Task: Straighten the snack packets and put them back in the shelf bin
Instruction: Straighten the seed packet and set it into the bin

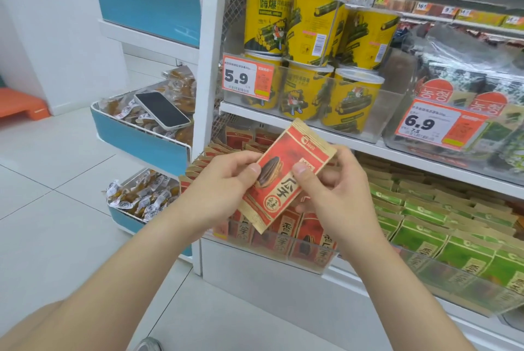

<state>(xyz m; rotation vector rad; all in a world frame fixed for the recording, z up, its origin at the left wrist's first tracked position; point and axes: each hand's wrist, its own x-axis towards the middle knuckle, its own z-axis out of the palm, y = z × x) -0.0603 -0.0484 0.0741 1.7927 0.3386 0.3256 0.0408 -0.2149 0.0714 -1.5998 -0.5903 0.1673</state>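
A person standing at a shop's snack shelving holds a red sunflower-seed packet (286,160) in both hands, seen from the head camera. The left hand (224,180) pinches the packet's left edge, thumb on the printed seed and fingers curled behind. The right hand (340,192) grips the right side, thumb pressed on the front. The packet is tilted, its top corner pointing up and to the right, and sits in the air just above the clear-fronted shelf bin (297,254), where more red packets (312,234) stand in rows. To the right, green packets (453,226) fill the neighbouring section. On the shelf above, yellow canisters (312,24) are stacked two high behind a 5.9 price tag (248,77). At left, a phone (162,109) lies face up on wrapped sweets in a blue-fronted rack (136,138).
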